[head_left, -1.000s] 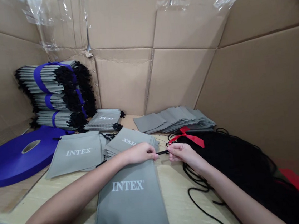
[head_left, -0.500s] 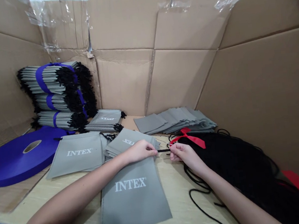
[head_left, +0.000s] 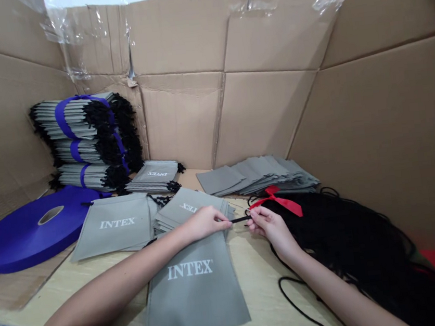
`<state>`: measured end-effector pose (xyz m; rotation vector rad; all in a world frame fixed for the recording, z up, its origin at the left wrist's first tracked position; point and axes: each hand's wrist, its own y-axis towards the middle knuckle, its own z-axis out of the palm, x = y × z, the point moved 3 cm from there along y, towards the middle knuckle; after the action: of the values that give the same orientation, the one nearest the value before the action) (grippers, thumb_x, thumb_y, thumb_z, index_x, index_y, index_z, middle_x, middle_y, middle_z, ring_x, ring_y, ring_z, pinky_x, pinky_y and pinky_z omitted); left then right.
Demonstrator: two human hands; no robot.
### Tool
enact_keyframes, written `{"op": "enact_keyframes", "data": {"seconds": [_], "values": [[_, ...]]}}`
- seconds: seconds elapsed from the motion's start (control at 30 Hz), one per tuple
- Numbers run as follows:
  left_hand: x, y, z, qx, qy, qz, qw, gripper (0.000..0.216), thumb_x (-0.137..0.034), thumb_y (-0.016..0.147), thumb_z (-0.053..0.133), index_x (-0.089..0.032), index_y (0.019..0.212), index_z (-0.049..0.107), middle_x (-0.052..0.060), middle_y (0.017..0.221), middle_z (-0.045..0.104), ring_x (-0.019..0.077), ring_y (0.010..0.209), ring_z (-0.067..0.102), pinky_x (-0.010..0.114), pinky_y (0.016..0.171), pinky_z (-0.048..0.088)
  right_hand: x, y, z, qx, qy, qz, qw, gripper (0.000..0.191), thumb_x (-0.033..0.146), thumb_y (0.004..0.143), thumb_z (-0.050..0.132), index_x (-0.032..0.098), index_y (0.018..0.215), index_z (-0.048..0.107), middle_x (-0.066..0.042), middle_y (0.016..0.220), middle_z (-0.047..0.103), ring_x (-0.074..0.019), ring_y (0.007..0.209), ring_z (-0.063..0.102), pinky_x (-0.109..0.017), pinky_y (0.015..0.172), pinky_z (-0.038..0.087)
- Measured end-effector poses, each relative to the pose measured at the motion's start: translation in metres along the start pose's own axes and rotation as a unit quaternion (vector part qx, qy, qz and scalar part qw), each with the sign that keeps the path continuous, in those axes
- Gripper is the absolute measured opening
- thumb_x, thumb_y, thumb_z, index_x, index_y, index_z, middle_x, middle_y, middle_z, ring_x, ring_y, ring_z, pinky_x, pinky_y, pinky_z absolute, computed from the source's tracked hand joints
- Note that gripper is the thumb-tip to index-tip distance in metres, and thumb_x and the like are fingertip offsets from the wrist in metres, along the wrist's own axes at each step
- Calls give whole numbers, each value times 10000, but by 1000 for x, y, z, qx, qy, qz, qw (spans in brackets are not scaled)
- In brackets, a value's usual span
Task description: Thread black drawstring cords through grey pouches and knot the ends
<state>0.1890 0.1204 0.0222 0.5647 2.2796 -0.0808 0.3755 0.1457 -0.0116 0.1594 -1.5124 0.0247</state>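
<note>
A grey pouch (head_left: 194,301) printed INTEX lies flat in front of me. My left hand (head_left: 206,222) is closed at its top right corner, pinching the pouch edge. A short stretch of black cord (head_left: 241,219) spans the gap between my two hands. My right hand (head_left: 266,225) is closed in a pinch on that cord; a thin pale sliver shows by its fingertips, too small to name. At the pouch's upper left corner a small dark tip pokes out beside my left forearm.
Several INTEX pouches (head_left: 116,224) lie left of centre. Behind stand strapped pouch bundles (head_left: 75,119) and a purple strap roll (head_left: 17,233). Plain grey pieces (head_left: 258,174) sit at the back. A black cord heap (head_left: 352,242) with a red tie (head_left: 285,205) fills the right. Cardboard walls (head_left: 184,114) surround the table.
The view has shifted slightly. A dark tip now shows at the pouch's upper left corner. My hands keep nearly the same grip, and the cord between them slants a little more.
</note>
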Motion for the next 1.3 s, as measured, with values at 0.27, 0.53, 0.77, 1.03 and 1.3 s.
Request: {"op": "enact_keyframes", "data": {"seconds": [0.27, 0.53, 0.77, 1.03, 1.3], "values": [[-4, -1, 0, -18, 53, 33, 998, 370, -414, 816, 441, -146, 773, 692, 5, 657, 626, 121, 605, 486, 200, 561, 326, -2, -1, -1, -25, 22, 7, 999, 373, 470, 551, 742, 188, 691, 542, 8, 586, 611, -105, 493, 569, -222, 507, 492], [0, 0, -1, -70, 37, 2, 997, 317, -355, 808, 441, -141, 782, 673, 42, 714, 648, 158, 663, 529, 235, 583, 344, 1, 3, -3, -21, -19, -30, 999, 374, 489, 564, 737, 170, 697, 595, -27, 631, 621, -131, 538, 583, -257, 548, 510], [-8, 0, -3, 9, -157, -7, 987, 335, -406, 762, 547, -97, 738, 674, 20, 658, 620, 117, 624, 514, 215, 604, 379, 3, 4, -5, -2, -69, -69, 995, 373, 551, 672, 625, 192, 675, 524, 6, 613, 573, -101, 501, 522, -217, 482, 440], [-35, -12, -1, -46, -300, 65, 951, 252, -359, 723, 643, -131, 810, 708, 62, 884, 620, 148, 823, 547, 258, 770, 419, 2, -30, 32, 198, -106, -4, 974, 345, 478, 691, 635, 188, 588, 479, 54, 501, 443, -71, 406, 357, -200, 391, 274], [-40, -20, 4, -156, 102, 95, 978, 214, -243, 828, 493, -198, 758, 689, 22, 1010, 505, 123, 793, 547, 262, 760, 424, 5, -35, 28, 361, 71, 174, 913, 291, 329, 671, 653, 194, 632, 398, 109, 426, 283, -31, 369, 125, -180, 379, 118]]}}
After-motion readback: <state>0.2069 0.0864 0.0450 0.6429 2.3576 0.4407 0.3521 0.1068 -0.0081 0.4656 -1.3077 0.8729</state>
